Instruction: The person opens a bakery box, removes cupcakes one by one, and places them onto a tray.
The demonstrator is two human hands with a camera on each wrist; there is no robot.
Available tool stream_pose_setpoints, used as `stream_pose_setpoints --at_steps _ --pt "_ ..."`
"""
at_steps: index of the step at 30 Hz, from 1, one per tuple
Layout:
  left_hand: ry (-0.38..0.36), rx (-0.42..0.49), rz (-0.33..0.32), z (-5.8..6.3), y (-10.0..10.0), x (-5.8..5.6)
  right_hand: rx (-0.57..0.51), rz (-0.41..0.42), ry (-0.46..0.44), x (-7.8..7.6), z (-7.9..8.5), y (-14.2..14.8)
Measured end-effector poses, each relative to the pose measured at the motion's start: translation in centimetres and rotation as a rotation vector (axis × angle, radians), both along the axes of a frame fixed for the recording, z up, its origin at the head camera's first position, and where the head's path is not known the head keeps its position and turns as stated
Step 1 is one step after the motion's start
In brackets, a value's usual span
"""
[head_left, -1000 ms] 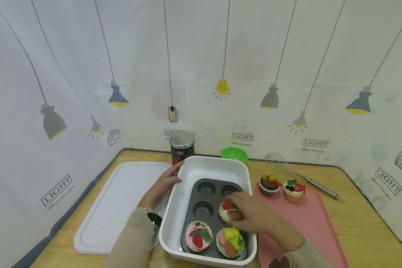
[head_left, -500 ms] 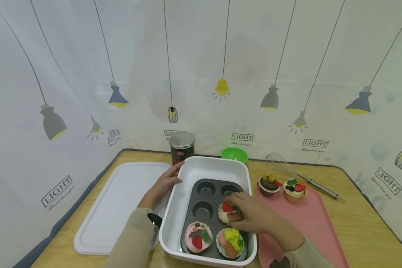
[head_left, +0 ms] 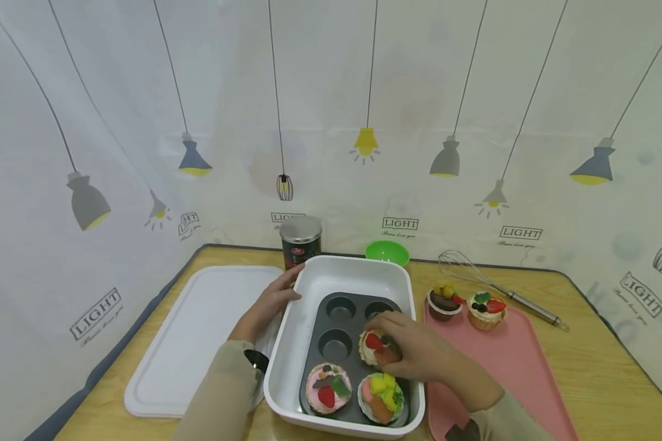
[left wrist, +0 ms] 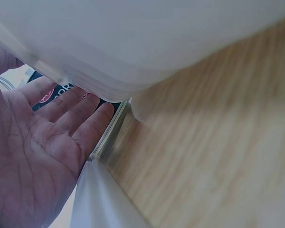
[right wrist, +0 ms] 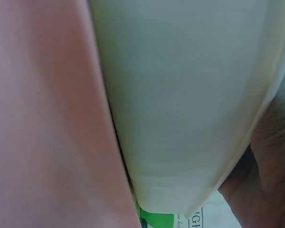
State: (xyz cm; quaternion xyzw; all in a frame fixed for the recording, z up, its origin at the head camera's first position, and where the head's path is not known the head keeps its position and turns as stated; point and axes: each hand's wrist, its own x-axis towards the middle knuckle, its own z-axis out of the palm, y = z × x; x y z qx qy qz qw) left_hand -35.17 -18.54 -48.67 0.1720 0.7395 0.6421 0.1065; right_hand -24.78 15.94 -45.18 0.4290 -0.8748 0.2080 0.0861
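A dark muffin tin (head_left: 311, 355) lies inside a deep white tub (head_left: 355, 265). My left hand (head_left: 265, 309) holds the tub's left rim, thumb over the edge and fingers along the outer wall; in the left wrist view its palm (left wrist: 33, 147) shows beneath the rim. My right hand (head_left: 416, 349) grips a cream-topped cupcake (head_left: 371, 352) with a strawberry on it, at the tin's middle right cup. In the nearest cups sit a pink-topped cupcake (head_left: 328, 389) and a fruit-topped cupcake (head_left: 380, 398). The right wrist view shows mostly the tub's outer wall (right wrist: 190, 95).
A pink tray (head_left: 491, 367) at the right bears a chocolate cupcake (head_left: 444, 303) and a cream cupcake (head_left: 485, 311). A whisk (head_left: 518, 297) lies behind it. A green bowl (head_left: 387, 252) and a dark tin can (head_left: 300, 242) stand at the back. At the left lies a white lid (head_left: 193, 337).
The right hand stays on the cupcake at the middle right cup, with only slight finger movement. The left hand keeps its place on the tub; the head view shifts a little.
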Motion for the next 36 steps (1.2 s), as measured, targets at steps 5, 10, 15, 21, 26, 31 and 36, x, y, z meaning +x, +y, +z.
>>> stream_pose_setpoints --at_steps 5,10,15,21,26,31,36 --pt "-0.024 -0.004 0.011 -0.3 0.0 0.2 -0.045 0.031 0.030 0.2 0.0 0.1" --pt "-0.037 -0.018 0.026 0.3 0.2 0.2 -0.140 0.071 0.085 -0.1 0.1 0.3" --pt "-0.024 -0.008 0.012 0.3 0.2 0.0 -0.155 0.043 0.098 -0.1 0.9 0.6" --pt "-0.018 0.038 -0.047 0.0 0.2 -0.1 -0.170 -0.045 0.081 0.1 2.2 1.6" --pt "-0.014 0.041 -0.056 -0.1 0.0 -0.2 -0.226 -0.043 0.067 0.0 2.9 2.5" --pt "-0.005 0.032 -0.056 -0.3 -0.1 -0.4 -0.245 -0.071 0.058 0.1 3.3 3.2" --pt "-0.007 0.032 -0.063 -0.4 -0.3 -0.6 -0.277 -0.113 0.023 0.4 3.5 4.5"
